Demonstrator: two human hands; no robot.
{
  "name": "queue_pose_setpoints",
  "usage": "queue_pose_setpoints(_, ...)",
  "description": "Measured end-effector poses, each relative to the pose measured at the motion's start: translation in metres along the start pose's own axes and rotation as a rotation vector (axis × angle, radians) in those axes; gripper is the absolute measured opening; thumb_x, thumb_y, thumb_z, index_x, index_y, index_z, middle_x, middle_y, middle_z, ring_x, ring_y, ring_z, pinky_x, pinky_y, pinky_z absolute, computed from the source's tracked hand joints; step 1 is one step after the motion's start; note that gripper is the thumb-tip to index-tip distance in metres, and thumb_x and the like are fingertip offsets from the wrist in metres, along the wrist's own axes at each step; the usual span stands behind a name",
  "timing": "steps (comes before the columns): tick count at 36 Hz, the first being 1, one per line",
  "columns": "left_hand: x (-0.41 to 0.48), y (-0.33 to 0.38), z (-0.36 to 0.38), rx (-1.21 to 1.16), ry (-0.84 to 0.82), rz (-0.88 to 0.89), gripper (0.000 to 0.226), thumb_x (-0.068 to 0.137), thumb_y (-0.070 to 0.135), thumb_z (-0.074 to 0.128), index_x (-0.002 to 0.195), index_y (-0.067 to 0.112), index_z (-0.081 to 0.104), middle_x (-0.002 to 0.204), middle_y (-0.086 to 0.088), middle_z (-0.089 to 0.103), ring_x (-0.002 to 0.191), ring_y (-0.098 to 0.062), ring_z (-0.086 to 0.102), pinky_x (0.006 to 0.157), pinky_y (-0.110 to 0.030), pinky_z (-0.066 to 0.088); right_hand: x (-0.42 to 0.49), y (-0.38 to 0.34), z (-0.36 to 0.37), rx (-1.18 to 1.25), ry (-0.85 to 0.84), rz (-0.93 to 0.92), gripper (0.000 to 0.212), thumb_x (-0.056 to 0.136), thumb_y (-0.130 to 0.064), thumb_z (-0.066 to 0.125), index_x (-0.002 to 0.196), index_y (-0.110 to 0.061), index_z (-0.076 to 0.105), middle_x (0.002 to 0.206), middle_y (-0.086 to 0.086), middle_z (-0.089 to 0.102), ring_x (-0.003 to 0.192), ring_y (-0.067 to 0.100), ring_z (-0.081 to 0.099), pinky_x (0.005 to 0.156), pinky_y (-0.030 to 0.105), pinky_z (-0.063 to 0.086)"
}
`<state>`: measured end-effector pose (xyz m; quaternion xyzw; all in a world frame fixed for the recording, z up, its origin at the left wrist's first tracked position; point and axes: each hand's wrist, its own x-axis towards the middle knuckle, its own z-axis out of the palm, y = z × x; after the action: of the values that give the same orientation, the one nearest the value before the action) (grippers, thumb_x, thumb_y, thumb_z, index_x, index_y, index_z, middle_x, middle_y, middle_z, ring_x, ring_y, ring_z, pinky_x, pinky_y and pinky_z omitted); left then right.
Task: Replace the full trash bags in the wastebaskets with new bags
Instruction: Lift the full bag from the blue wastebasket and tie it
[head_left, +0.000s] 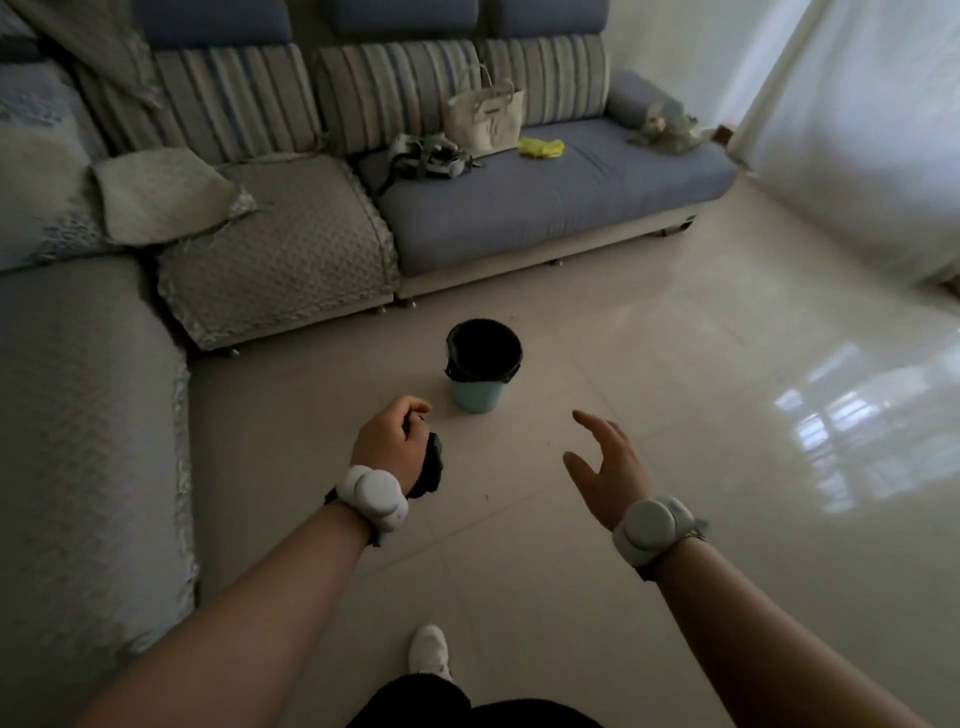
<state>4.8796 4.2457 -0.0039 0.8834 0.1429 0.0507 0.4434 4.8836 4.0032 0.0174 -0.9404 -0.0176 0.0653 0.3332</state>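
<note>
A small light-blue wastebasket (477, 397) stands on the tiled floor in front of the sofa, lined with a black trash bag (483, 347) folded over its rim. My left hand (390, 439) is just left of and nearer than the basket, and its curled fingers grip a bunched black bag (430, 470). To the basket's right and closer to me, my right hand (608, 470) hovers with fingers spread, holding nothing. The inside of the basket is too dark to see.
A blue-grey corner sofa (545, 208) runs along the back and left, carrying a white handbag (485, 117), a yellow item (542, 148) and a harness-like bundle (428, 156). White curtains (857, 104) hang at right. My white shoe (428, 649) is on the floor below.
</note>
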Motion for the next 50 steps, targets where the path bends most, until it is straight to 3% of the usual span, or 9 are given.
queue_pose_setpoints(12, 0.116, 0.044, 0.087, 0.043, -0.005, -0.127, 0.035, 0.095, 0.034, 0.043, 0.074, 0.008, 0.050, 0.066, -0.009, 0.057, 0.063, -0.024, 0.056, 0.060, -0.036, 0.046, 0.154, 0.067, -0.029, 0.007, -0.100, 0.039, 0.049, 0.091, -0.023, 0.058, 0.137, -0.022, 0.043, 0.138, 0.001, 0.045, 0.126, 0.018, 0.042, 0.091, 0.016, 0.026)
queue_pose_setpoints(17, 0.143, 0.053, 0.115, -0.028, 0.077, -0.256, 0.029, 0.094, 0.042, 0.044, 0.088, 0.014, 0.050, 0.083, -0.008, 0.059, 0.074, -0.025, 0.058, 0.067, -0.037, 0.049, 0.219, 0.092, -0.027, 0.018, -0.229, -0.025, 0.051, 0.090, -0.020, 0.060, 0.138, -0.020, 0.043, 0.137, 0.004, 0.045, 0.126, 0.021, 0.043, 0.093, 0.020, 0.030)
queue_pose_setpoints(20, 0.166, 0.048, 0.146, -0.081, 0.104, -0.379, 0.032, 0.080, 0.055, 0.045, 0.101, 0.032, 0.042, 0.099, -0.010, 0.058, 0.083, -0.033, 0.061, 0.072, -0.048, 0.053, 0.268, 0.110, -0.033, 0.016, -0.337, -0.082, 0.051, 0.090, -0.020, 0.059, 0.138, -0.019, 0.042, 0.137, 0.003, 0.045, 0.126, 0.022, 0.043, 0.100, 0.027, 0.034)
queue_pose_setpoints(24, 0.183, 0.024, 0.182, -0.101, 0.082, -0.493, 0.051, 0.065, 0.043, 0.056, 0.112, 0.038, 0.037, 0.114, -0.012, 0.052, 0.086, -0.035, 0.063, 0.070, -0.054, 0.055, 0.314, 0.121, -0.032, -0.037, -0.405, -0.157, 0.051, 0.089, -0.022, 0.060, 0.137, -0.019, 0.043, 0.137, 0.004, 0.047, 0.124, 0.024, 0.046, 0.102, 0.034, 0.038)
queue_pose_setpoints(27, 0.199, 0.042, 0.202, -0.044, 0.157, -0.559, 0.060, 0.075, 0.019, 0.063, 0.128, 0.016, 0.035, 0.128, -0.015, 0.037, 0.104, -0.033, 0.053, 0.088, -0.041, 0.049, 0.352, 0.128, -0.016, -0.081, -0.492, -0.184, 0.051, 0.089, -0.022, 0.059, 0.138, -0.018, 0.043, 0.137, 0.004, 0.047, 0.124, 0.024, 0.046, 0.101, 0.033, 0.037)
queue_pose_setpoints(30, 0.213, 0.032, 0.214, -0.008, 0.187, -0.597, 0.058, 0.080, 0.005, 0.061, 0.131, 0.007, 0.033, 0.133, -0.016, 0.030, 0.112, -0.032, 0.044, 0.091, -0.032, 0.041, 0.372, 0.127, 0.001, -0.101, -0.551, -0.196, 0.051, 0.090, -0.022, 0.058, 0.138, -0.019, 0.042, 0.139, 0.004, 0.045, 0.126, 0.024, 0.043, 0.102, 0.031, 0.035)
queue_pose_setpoints(36, 0.250, -0.018, 0.232, -0.009, 0.225, -0.632, 0.057, 0.083, 0.002, 0.059, 0.133, 0.005, 0.034, 0.133, -0.020, 0.031, 0.112, -0.034, 0.046, 0.087, -0.028, 0.040, 0.411, 0.129, 0.047, -0.191, -0.626, -0.242, 0.052, 0.091, -0.023, 0.057, 0.139, -0.020, 0.041, 0.139, 0.003, 0.044, 0.127, 0.023, 0.043, 0.101, 0.028, 0.033)
queue_pose_setpoints(45, 0.298, -0.101, 0.272, 0.001, 0.208, -0.707, 0.057, 0.082, 0.012, 0.064, 0.133, 0.014, 0.039, 0.131, -0.015, 0.039, 0.107, -0.036, 0.055, 0.089, -0.044, 0.050, 0.460, 0.151, 0.124, -0.310, -0.758, -0.264, 0.053, 0.092, -0.022, 0.055, 0.141, -0.022, 0.038, 0.141, 0.002, 0.042, 0.129, 0.023, 0.040, 0.106, 0.035, 0.036)
queue_pose_setpoints(50, 0.313, -0.165, 0.321, -0.124, 0.277, -0.752, 0.063, 0.080, 0.015, 0.069, 0.134, 0.015, 0.037, 0.133, -0.009, 0.043, 0.115, -0.025, 0.052, 0.091, -0.034, 0.049, 0.492, 0.185, 0.197, -0.328, -0.831, -0.293, 0.054, 0.091, -0.023, 0.055, 0.142, -0.024, 0.036, 0.143, -0.001, 0.040, 0.131, 0.021, 0.038, 0.106, 0.035, 0.036)
